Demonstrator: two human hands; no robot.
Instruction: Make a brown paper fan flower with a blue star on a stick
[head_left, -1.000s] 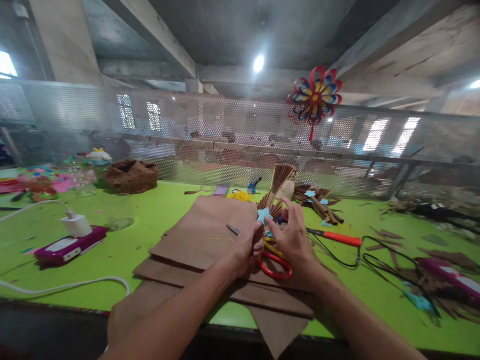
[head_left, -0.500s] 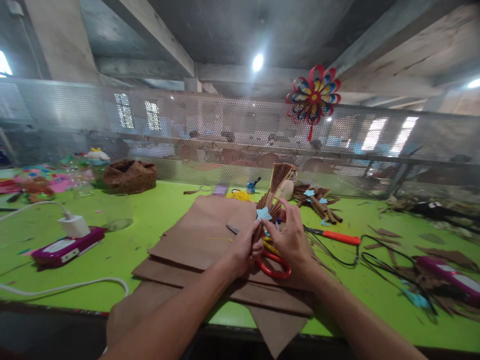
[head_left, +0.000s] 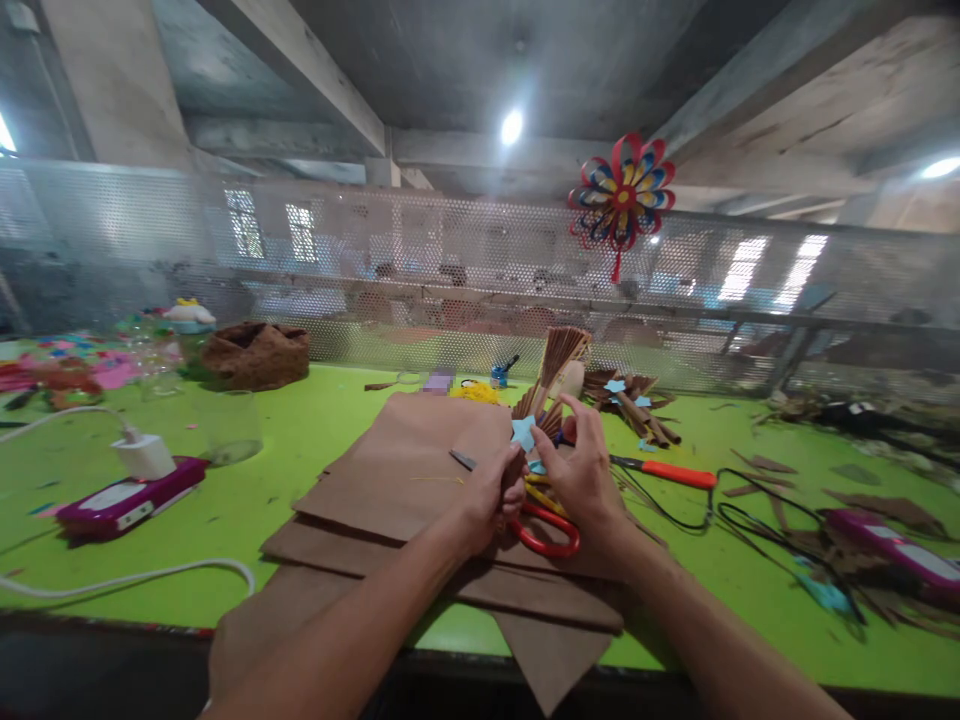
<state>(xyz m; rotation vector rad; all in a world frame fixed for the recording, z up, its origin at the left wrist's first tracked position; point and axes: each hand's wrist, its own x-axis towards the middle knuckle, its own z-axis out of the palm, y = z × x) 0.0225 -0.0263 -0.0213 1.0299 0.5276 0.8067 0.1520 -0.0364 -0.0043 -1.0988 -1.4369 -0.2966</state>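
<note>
Centrally: one blue star point(head_left: 523, 432), held at the fingertips of the left hand point(head_left: 491, 497) above brown paper sheets point(head_left: 420, 435); judged light, thin, easily creased, best pinched by the edges. Right hand point(head_left: 585, 468) placed alongside, thumb and forefinger parted.

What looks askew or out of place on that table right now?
Mainly the brown sheets: they are stacked unevenly, with corners jutting past the front edge of the green table. Off to the right, brown scraps lie scattered near a purple device, which looks untidy. I see no spill.
</note>
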